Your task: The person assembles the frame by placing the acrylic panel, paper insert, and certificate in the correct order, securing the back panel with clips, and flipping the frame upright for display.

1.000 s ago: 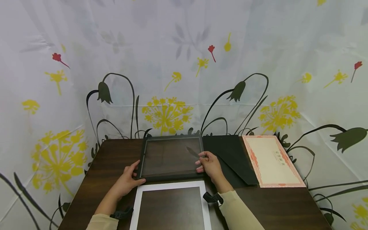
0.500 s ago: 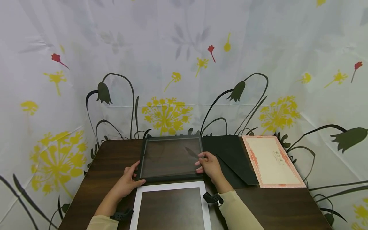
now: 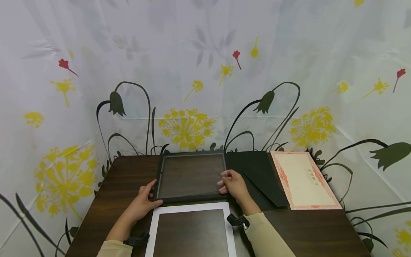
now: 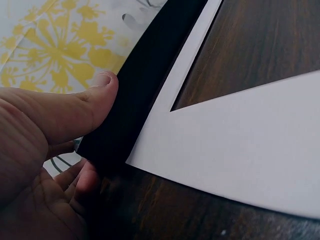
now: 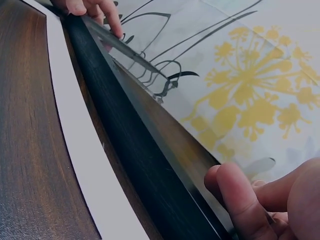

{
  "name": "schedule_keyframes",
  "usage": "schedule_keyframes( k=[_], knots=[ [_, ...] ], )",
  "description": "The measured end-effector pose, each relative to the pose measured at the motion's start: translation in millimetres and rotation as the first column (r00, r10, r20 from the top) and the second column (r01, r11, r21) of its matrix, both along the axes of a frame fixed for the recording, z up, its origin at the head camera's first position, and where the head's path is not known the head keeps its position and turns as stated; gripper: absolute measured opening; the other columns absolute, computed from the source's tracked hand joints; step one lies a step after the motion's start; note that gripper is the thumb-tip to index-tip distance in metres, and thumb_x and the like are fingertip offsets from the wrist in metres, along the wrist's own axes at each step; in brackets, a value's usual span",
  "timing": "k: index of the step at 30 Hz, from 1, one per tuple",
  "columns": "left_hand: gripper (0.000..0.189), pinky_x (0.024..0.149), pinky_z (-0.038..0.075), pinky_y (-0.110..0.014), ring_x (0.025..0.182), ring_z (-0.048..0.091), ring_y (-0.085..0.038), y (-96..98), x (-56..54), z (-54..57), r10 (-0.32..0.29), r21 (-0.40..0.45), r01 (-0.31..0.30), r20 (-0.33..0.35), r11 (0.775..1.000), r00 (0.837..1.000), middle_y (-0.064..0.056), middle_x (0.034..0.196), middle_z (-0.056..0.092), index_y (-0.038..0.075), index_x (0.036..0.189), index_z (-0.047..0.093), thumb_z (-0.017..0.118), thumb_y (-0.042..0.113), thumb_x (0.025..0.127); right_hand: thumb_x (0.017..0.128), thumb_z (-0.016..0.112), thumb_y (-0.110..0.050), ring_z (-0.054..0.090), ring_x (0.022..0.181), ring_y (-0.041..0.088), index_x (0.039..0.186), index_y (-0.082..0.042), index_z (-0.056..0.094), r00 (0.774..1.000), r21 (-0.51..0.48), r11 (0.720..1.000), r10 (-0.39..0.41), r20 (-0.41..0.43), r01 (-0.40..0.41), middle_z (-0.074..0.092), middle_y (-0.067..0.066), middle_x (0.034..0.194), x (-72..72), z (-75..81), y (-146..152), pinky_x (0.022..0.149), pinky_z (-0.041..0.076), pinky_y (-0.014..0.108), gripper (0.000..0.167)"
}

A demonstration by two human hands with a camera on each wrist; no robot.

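Observation:
On the table lies a black picture frame [image 3: 192, 197], its opening covered by a clear sheet [image 3: 189, 175]. My left hand [image 3: 141, 203] holds the frame's near left corner, thumb on the rail and fingers round the outer side. Over the right rail, my right hand [image 3: 236, 185] pinches the clear sheet's edge between thumb and fingers. In the right wrist view the sheet [image 5: 172, 132] stands at a slant to the rail [image 5: 125, 130]. Just in front of the frame, a white mat [image 3: 189, 207] with a cut-out window lies flat.
Right of the frame is a black backing board [image 3: 253, 167] with a triangular flap. Farther right, a cream certificate [image 3: 298, 178] with an orange-pink border lies on the dark wooden table [image 3: 308, 232]. A flower-printed curtain [image 3: 205, 71] hangs behind the table.
The dark leaf-shaped reflection on the clear sheet near my right hand has faded to almost nothing. Both hands and the frame stay in nearly the same place.

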State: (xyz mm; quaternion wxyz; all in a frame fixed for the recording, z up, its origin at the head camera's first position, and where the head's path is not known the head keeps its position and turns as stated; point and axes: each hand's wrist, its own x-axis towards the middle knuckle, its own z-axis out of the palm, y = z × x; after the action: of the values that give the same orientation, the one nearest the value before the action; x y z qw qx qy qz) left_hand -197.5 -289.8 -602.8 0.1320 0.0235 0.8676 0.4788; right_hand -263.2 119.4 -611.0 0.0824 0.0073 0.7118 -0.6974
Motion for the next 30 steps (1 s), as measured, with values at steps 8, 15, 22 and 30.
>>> schedule_keyframes(
  k=[8,15,22,30],
  knots=[
    [0.102,0.084,0.045,-0.025,0.123,0.038,-0.034,-0.5,-1.7,-0.8,0.002,-0.006,-0.002,-0.010,1.000,1.000,-0.020,0.150,0.027,0.009,0.175,0.017,0.083,0.025,0.099,0.109,0.062,-0.003,0.077,0.063,0.021,0.138,0.006,0.062,1.000,0.023,0.999,0.026,0.013,-0.026,0.081,0.020,0.097,0.6,2.1,0.7,0.062,0.065,0.036,0.030],
    [0.102,0.085,0.046,-0.025,0.124,0.038,-0.034,0.0,-3.3,-1.0,-0.001,-0.007,0.001,-0.010,1.000,1.000,-0.020,0.151,0.027,0.010,0.175,0.017,0.084,0.027,0.099,0.110,0.063,-0.010,0.078,0.064,0.022,0.144,0.004,0.061,0.999,0.129,0.992,0.021,-0.045,-0.015,0.076,0.023,0.100,3.2,1.6,-0.3,0.060,0.065,0.038,0.037],
    [0.103,0.084,0.045,-0.026,0.123,0.038,-0.033,2.2,-4.0,0.4,-0.003,-0.002,0.003,0.001,1.000,1.000,-0.019,0.152,0.027,0.011,0.175,0.017,0.084,0.028,0.099,0.108,0.065,-0.004,0.077,0.060,0.024,0.162,0.001,0.037,0.993,0.148,0.988,-0.034,-0.116,0.051,0.066,0.025,0.099,5.2,2.4,-3.1,0.056,0.064,0.040,0.061],
    [0.101,0.083,0.045,-0.025,0.124,0.038,-0.034,1.8,-0.1,1.4,-0.012,0.008,0.012,0.004,1.000,1.000,-0.022,0.153,0.026,0.010,0.175,0.015,0.082,0.026,0.100,0.108,0.067,-0.009,0.076,0.063,0.020,0.158,0.000,0.047,0.993,0.263,0.961,-0.054,-0.102,0.079,0.072,0.020,0.099,9.7,11.9,-8.2,0.052,0.059,0.035,0.055]
  ],
)
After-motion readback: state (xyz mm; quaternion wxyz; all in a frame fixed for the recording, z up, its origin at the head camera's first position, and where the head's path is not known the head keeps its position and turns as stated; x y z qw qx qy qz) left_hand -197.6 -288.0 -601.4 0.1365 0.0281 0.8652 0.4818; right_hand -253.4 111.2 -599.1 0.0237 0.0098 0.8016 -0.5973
